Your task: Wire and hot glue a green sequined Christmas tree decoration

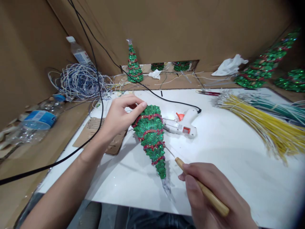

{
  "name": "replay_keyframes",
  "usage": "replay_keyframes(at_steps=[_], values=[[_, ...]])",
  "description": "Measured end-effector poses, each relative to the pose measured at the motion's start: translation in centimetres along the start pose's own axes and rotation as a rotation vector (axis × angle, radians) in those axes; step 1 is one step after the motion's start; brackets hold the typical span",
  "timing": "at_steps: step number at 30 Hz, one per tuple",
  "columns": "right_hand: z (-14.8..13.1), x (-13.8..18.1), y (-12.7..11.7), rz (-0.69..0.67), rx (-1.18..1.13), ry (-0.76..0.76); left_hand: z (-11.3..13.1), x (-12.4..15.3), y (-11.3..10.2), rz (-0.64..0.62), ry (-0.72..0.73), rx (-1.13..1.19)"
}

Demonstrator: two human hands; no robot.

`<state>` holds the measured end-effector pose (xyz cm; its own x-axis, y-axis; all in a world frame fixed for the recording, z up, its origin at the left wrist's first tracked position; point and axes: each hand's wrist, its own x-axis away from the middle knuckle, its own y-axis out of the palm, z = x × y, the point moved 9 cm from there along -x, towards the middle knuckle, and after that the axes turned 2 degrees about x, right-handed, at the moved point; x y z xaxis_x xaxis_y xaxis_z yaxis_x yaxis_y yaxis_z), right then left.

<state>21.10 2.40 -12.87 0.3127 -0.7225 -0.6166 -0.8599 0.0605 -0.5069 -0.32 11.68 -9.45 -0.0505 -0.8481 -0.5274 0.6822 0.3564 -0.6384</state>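
My left hand [126, 111] grips the wide base of a small green tinsel Christmas tree [153, 138] wound with red garland. The tree is tipped over, its clear tip pointing down toward the table's front edge. In my right hand [212, 187] is an awl [202, 190] with a wooden handle, my fingers wrapped round it. Its thin metal shaft reaches the tree's right side, at a red garland row. Whether the point has gone in, I cannot tell. Behind the tree lies a white glue gun [184, 124] with an orange trigger, its nozzle partly hidden by the tree.
Yellow wires [259, 122] and green wires [278, 106] lie bundled at right. A tangled wire heap [81, 81] and plastic bottles [39, 119] are at left. More trees [134, 65] stand at the back. A black cable [100, 92] crosses above my left arm; a cardboard piece [116, 143] lies beside it.
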Motion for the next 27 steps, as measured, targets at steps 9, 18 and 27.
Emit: replay_keyframes(at_steps=[9,18,27], values=[[-0.06,0.23,-0.01,0.019,-0.025,-0.001,0.19,0.01,-0.09,0.004,0.022,0.000],[0.02,0.19,-0.05,0.043,-0.047,0.021,0.02,0.02,-0.08,0.003,0.014,0.019],[0.07,0.16,0.00,0.058,-0.042,0.050,-0.12,0.05,-0.11,0.002,-0.015,-0.009]])
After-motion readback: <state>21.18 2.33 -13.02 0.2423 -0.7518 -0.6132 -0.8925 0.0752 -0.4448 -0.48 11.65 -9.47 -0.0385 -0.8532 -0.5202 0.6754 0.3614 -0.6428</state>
